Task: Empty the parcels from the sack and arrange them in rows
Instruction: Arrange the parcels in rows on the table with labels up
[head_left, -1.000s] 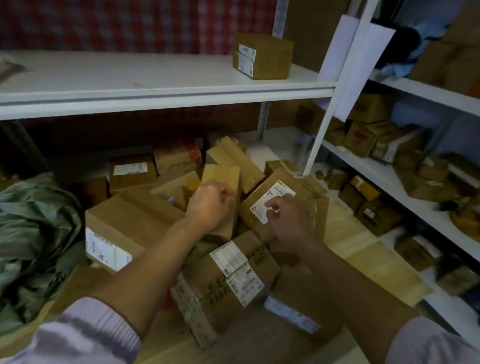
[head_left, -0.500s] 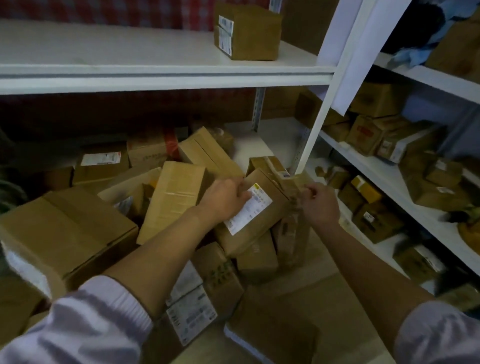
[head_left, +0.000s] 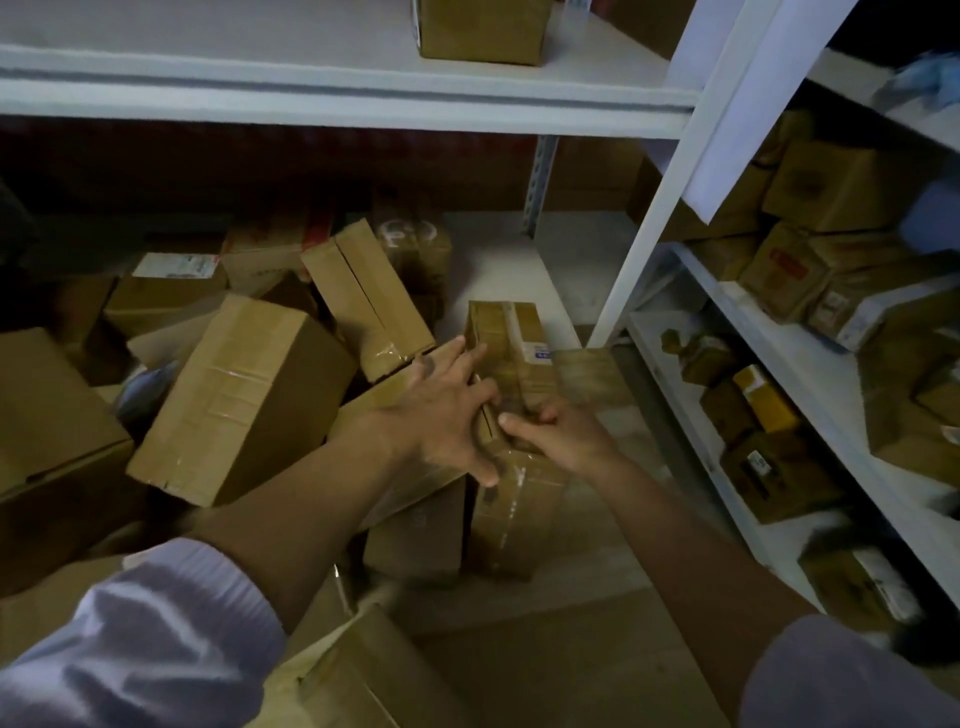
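Near the middle of the frame, both hands meet over a pile of brown cardboard parcels on the floor. The left hand (head_left: 447, 410) lies flat with its fingers spread and straight, pressing on the top of a flat brown cardboard parcel (head_left: 415, 467) that is tilted in the pile. The right hand (head_left: 558, 434) is just beside it, to the right, with curled fingers that grasp the upper end of a narrow brown parcel wrapped in clear tape (head_left: 511, 514); this parcel stands upright under the hand. The thumb of the left hand touches the tape of that same parcel.

Just behind the hands, a small brown box with a white and blue label (head_left: 511, 338) lies on the floor, touching the fingertips of the left hand. To the left of centre, a large plain brown cardboard box (head_left: 244, 400) leans at an angle on other boxes. Behind it, a long narrow brown box (head_left: 363, 301) is tilted against the pile. In the left part of the frame, another wide brown box (head_left: 52, 431) is partly cut by the edge.

The white metal shelf (head_left: 337, 98) crosses the upper part of the frame, and one brown box (head_left: 483, 31) stands on it. On the right side, the white shelving unit (head_left: 769, 374) holds many small brown parcels in dim light. Pale sleeves cover both forearms at the bottom of the frame.
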